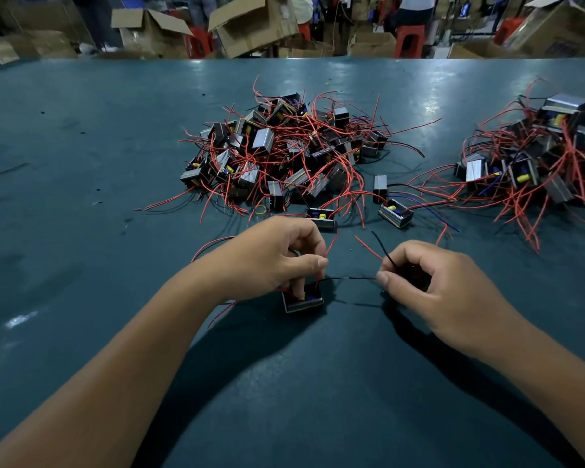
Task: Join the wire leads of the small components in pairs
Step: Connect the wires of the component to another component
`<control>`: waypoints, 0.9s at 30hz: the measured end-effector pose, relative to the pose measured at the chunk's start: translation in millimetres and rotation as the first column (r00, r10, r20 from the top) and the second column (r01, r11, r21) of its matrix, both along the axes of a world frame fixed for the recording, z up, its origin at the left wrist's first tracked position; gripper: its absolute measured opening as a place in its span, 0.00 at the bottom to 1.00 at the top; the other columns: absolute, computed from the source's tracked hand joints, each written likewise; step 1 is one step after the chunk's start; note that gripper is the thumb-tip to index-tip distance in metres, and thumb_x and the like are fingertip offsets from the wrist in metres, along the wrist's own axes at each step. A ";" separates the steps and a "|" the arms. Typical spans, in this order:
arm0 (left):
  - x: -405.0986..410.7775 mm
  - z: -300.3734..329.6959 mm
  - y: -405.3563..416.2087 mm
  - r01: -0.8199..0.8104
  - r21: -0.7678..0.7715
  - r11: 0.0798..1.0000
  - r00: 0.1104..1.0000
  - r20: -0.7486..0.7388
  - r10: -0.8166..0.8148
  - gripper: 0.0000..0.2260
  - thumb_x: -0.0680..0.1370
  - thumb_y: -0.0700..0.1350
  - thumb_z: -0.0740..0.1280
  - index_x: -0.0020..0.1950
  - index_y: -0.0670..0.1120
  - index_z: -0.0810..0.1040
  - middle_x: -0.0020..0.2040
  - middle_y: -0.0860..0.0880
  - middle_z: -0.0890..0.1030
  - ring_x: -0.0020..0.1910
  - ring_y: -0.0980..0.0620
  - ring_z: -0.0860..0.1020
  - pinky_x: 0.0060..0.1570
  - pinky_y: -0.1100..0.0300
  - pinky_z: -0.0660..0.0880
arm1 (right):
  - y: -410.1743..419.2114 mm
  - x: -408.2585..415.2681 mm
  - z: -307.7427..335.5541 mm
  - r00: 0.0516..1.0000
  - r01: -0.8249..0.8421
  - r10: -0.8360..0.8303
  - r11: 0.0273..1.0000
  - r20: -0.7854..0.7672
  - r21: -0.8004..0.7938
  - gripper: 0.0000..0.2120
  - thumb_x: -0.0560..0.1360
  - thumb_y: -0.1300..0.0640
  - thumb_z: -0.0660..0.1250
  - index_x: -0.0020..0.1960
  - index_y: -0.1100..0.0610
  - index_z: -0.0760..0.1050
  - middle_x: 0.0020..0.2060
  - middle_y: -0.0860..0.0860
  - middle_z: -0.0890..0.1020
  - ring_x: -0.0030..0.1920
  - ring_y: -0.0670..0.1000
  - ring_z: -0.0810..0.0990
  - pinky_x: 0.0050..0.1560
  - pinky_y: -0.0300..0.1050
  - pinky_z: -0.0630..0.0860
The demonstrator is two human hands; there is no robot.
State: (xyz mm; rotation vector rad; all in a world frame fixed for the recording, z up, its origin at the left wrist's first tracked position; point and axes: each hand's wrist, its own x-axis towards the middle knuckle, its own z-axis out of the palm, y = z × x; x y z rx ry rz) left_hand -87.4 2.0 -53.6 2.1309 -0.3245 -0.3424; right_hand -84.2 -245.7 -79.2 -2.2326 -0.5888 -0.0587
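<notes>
Left hand [277,258] curled, fingertips pressed down onto a small component [303,300] resting on the worktop [81,197], thumb and forefinger pinching red leads and one end of a black wire [348,278]. Right hand [429,282] likewise curled, thumb and forefinger nipping the other end of that black wire, with a second component apparently hidden inside the fist; cannot tell for sure. Wire stretched taut between the two hands, a thin bare stretch at its middle. A red lead [368,248] and another black lead [380,244] sticking up out of the right fist.

Just beyond the hands, two loose components [322,218] and [395,212] lying flat, showing yellow and blue parts, and a third one [380,188] standing upright nearby. Farther back at centre, a big pile [284,153] of the same components, tangled in red and black leads. A second pile [534,157] well apart at the right edge. A few stray wire ends at the far left edge.

Beyond the worktop, open cardboard boxes [250,25] and red stools [409,40], with seated people partly visible.

No readable writing or brand anywhere; box print at far right too blurred to make out.
</notes>
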 end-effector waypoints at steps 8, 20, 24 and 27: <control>0.9 -2.5 4.2 0.099 -0.028 0.995 0.995 -0.022 -0.099 0.07 0.80 0.40 0.69 0.58 0.45 0.80 0.47 0.48 0.86 0.37 0.50 0.80 0.40 0.62 0.77 | 7.4 -1.1 -2.5 0.995 0.094 -0.094 0.995 0.011 0.015 0.06 0.75 0.52 0.71 0.40 0.49 0.78 0.34 0.44 0.80 0.36 0.43 0.77 0.35 0.31 0.68; 2.8 -8.3 -2.8 0.067 0.097 0.993 0.993 0.087 -0.075 0.11 0.75 0.46 0.76 0.40 0.49 0.74 0.31 0.58 0.75 0.30 0.56 0.70 0.31 0.63 0.67 | 13.5 0.2 -3.0 0.984 0.173 -0.161 0.969 -0.081 0.174 0.06 0.74 0.48 0.72 0.41 0.48 0.81 0.34 0.43 0.83 0.33 0.42 0.79 0.35 0.32 0.71; 3.3 -10.5 -2.8 0.070 0.100 0.993 0.992 0.100 -0.080 0.15 0.74 0.46 0.77 0.38 0.50 0.70 0.32 0.57 0.74 0.31 0.56 0.69 0.33 0.62 0.69 | 11.6 0.9 -1.9 0.982 0.179 -0.166 0.970 -0.089 0.165 0.05 0.74 0.50 0.71 0.41 0.48 0.81 0.34 0.43 0.82 0.34 0.42 0.79 0.35 0.31 0.70; 2.0 -11.5 -4.1 0.089 0.081 0.993 0.990 0.106 -0.097 0.16 0.74 0.45 0.77 0.38 0.52 0.69 0.32 0.58 0.75 0.31 0.55 0.69 0.33 0.60 0.70 | 14.3 -1.2 -1.7 0.985 0.166 -0.155 0.973 -0.078 0.162 0.06 0.72 0.48 0.73 0.40 0.48 0.80 0.33 0.46 0.81 0.32 0.43 0.77 0.33 0.33 0.70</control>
